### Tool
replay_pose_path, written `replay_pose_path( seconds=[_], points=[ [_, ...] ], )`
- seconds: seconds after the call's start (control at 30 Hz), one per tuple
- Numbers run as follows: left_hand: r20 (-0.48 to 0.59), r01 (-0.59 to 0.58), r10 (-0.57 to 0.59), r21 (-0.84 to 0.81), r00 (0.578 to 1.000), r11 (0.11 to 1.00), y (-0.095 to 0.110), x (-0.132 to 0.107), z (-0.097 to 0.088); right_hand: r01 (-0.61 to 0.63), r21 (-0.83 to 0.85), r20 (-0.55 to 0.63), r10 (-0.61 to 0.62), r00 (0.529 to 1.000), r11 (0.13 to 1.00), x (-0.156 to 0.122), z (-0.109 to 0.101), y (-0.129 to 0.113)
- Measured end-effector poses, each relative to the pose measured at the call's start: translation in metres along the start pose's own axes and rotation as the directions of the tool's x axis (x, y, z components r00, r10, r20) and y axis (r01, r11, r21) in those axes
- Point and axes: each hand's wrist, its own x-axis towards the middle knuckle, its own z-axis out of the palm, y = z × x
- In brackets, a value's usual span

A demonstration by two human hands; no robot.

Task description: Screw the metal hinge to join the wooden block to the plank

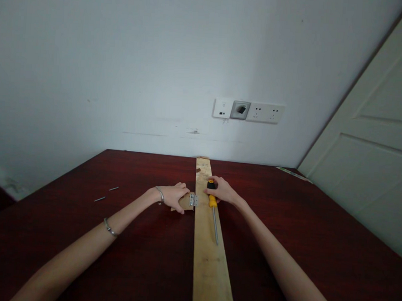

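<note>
A long wooden plank (210, 278) runs away from me across the dark red table. My left hand (176, 196) grips a small wooden piece (185, 204) against the plank's left edge, thumb on the near side and fingers on the far side. A silver metal hinge (193, 200) spans the joint between that piece and the plank. My right hand (225, 191) is closed around the black and yellow handle of a screwdriver (213, 201) over the plank. Its shaft points back toward me, tip away from the hinge. The palm hides part of the handle.
Two thin metal pieces (100, 199) lie on the table (139, 265) at the left. A flat, light strip (294, 174) lies near the far right corner. Behind the table is a white wall with sockets (263, 112); a white door (375, 134) stands at the right.
</note>
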Motion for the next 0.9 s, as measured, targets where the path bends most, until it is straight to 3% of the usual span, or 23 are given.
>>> replay_pose_path(
  seconds=[0.27, 0.47, 0.57, 0.73, 0.9],
  points=[
    [0.016, 0.005, -0.005, 0.0, 1.0, 1.0, 0.003, -0.002, -0.004, -0.069, -0.208, -0.061, 0.057, 0.996, 0.976, -0.004, 0.001, -0.006],
    [0.014, -0.014, 0.014, 0.003, 1.0, 1.0, -0.001, 0.0, -0.002, -0.078, -0.196, -0.095, 0.06, 0.994, 0.977, -0.008, -0.009, -0.021],
    [0.007, -0.027, 0.027, 0.004, 1.0, 1.0, -0.003, 0.001, -0.001, 0.014, -0.142, -0.16, -0.037, 0.986, 0.99, -0.014, -0.025, -0.04],
    [0.004, -0.055, 0.055, -0.013, 0.998, 0.998, -0.007, 0.002, 0.0, 0.264, 0.034, -0.337, -0.237, 0.911, 0.964, -0.034, -0.049, -0.077],
    [-0.015, -0.064, 0.064, -0.033, 0.998, 0.997, -0.009, 0.003, 0.001, 0.468, -0.023, -0.532, -0.407, 0.742, 0.883, -0.04, -0.05, -0.1]
  ],
)
